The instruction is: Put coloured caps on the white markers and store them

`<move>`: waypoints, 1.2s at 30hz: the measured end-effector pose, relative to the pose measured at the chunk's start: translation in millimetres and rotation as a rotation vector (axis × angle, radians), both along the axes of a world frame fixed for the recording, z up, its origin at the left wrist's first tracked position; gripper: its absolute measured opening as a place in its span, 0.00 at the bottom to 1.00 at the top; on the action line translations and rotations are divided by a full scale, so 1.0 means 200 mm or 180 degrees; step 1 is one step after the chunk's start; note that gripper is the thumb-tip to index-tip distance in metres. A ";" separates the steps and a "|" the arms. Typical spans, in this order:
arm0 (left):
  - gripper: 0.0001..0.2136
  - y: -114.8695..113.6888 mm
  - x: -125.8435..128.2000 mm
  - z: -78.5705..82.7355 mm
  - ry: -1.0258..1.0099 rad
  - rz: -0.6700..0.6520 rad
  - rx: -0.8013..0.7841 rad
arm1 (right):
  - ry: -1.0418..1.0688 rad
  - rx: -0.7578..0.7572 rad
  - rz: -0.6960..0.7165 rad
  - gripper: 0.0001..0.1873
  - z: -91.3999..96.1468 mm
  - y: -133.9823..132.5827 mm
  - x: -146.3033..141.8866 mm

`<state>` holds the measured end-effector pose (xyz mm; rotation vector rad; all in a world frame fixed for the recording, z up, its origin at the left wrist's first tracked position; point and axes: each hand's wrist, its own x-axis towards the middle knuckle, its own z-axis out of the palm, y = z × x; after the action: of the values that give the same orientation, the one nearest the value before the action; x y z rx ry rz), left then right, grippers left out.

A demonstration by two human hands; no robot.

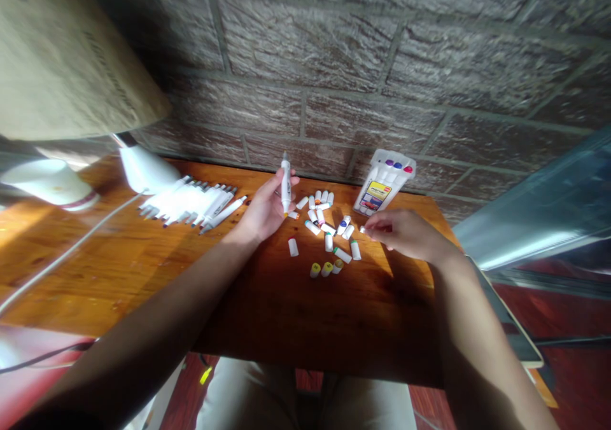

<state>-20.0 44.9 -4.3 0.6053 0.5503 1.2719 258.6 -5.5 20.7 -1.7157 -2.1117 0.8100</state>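
Note:
My left hand [268,210] holds a white marker [286,185] upright between thumb and fingers, its grey tip end pointing up and a yellow-orange end down. On the right, my right hand [403,234] pinches a small white marker cap [363,229] just above the table. Between the hands lie several loose white caps [328,242] with coloured ends. A few yellow-topped caps [327,269] stand in a row nearer to me. Behind my right hand stands a clear marker case [384,182] with a yellow label and several markers in it.
Several uncapped white markers [191,202] lie side by side at the left. Behind them stand a lamp [143,166] with a large shade and a white cup [52,185]. A white cable [71,252] crosses the wooden table [286,315]. A brick wall [305,67] rises behind.

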 end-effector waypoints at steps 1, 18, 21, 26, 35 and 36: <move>0.08 0.00 0.00 0.00 -0.0012 -0.0019 0.0012 | 0.0008 -0.0026 -0.0056 0.14 -0.01 0.00 -0.01; 0.09 0.00 0.00 0.00 0.0001 -0.0063 0.0101 | -0.0203 0.0318 -0.0040 0.12 -0.12 0.00 -0.20; 0.09 0.00 0.00 0.01 -0.0002 -0.0002 0.0063 | -0.0174 0.0225 -0.0099 0.09 -0.14 0.01 -0.20; 0.09 -0.01 0.00 0.01 0.0011 0.0012 0.0040 | 0.0348 0.0172 0.0089 0.12 -0.06 0.01 -0.12; 0.08 0.00 0.00 0.01 -0.0072 -0.0014 0.0034 | 0.0594 -0.1166 0.0947 0.15 0.04 -0.07 -0.10; 0.08 -0.01 0.00 0.01 -0.0062 0.0004 0.0002 | 0.0475 -0.1162 0.0971 0.16 0.03 -0.08 -0.11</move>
<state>-20.2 43.8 -1.4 0.5925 0.5343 1.2780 235.8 -20.6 27.6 -1.4449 -2.2559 1.4405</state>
